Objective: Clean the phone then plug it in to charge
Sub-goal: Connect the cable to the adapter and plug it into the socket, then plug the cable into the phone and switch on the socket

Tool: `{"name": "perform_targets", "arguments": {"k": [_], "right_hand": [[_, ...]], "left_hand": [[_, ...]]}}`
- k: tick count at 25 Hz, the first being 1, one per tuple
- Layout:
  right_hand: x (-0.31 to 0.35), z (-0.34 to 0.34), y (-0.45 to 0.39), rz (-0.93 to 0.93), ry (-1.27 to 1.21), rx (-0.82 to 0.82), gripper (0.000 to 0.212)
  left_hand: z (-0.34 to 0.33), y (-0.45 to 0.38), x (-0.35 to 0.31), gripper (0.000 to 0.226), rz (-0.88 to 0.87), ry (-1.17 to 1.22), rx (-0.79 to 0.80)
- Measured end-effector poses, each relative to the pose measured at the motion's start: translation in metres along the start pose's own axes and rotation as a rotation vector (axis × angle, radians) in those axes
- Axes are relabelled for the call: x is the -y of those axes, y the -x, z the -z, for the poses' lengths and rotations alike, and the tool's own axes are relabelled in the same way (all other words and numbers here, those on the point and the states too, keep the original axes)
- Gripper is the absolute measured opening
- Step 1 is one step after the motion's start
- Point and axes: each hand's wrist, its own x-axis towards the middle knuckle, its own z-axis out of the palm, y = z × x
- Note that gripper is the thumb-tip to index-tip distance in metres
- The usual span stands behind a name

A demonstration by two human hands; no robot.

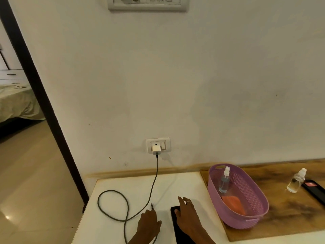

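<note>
A black phone (174, 226) lies flat on the white table (133, 187) near the front edge. My right hand (187, 214) rests on top of it with fingers spread. My left hand (149, 223) is closed around the grey charging cable (112, 206) just below its plug tip, which sticks up from my fingers. The cable loops on the table and runs up to a white charger (156, 149) in the wall socket (158, 144).
A purple basket (253, 196) on a wooden board (288, 213) holds a spray bottle (224, 180) and an orange cloth (233, 204). Another spray bottle (296, 180) and a second dark phone (314, 190) lie at the right. A doorway opens at the left.
</note>
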Motion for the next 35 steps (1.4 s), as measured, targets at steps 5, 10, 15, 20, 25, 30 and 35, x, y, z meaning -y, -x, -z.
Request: {"name": "perform_targets", "arguments": {"k": [5,10,15,20,25,30,35], "right_hand": [[-0.004,-0.01,0.004,-0.127,0.093,0.045,0.071],[0.005,-0.021,0.01,-0.329,0.156,0.125,0.1],[0.017,-0.023,0.007,-0.451,0.236,0.139,0.119],[0.021,-0.02,0.004,-0.557,0.086,0.159,0.132],[0.01,-0.019,0.001,-0.495,-0.121,0.151,0.135],[0.002,-0.01,-0.011,-0.493,-0.465,0.117,0.124],[-0.002,0.006,-0.015,-0.466,-0.77,0.198,0.074]], "left_hand": [[-0.008,-0.004,-0.008,0.04,0.036,-0.025,0.04],[0.006,0.001,-0.016,0.031,0.129,0.109,0.076],[0.025,0.005,-0.025,0.033,0.185,0.268,0.103],[0.032,0.008,-0.031,0.025,0.24,0.517,0.073],[0.035,0.011,-0.027,0.021,0.287,0.645,0.109],[0.028,-0.005,-0.021,0.022,0.358,0.92,0.081],[0.029,-0.005,-0.026,0.019,0.365,0.958,0.049]]}}
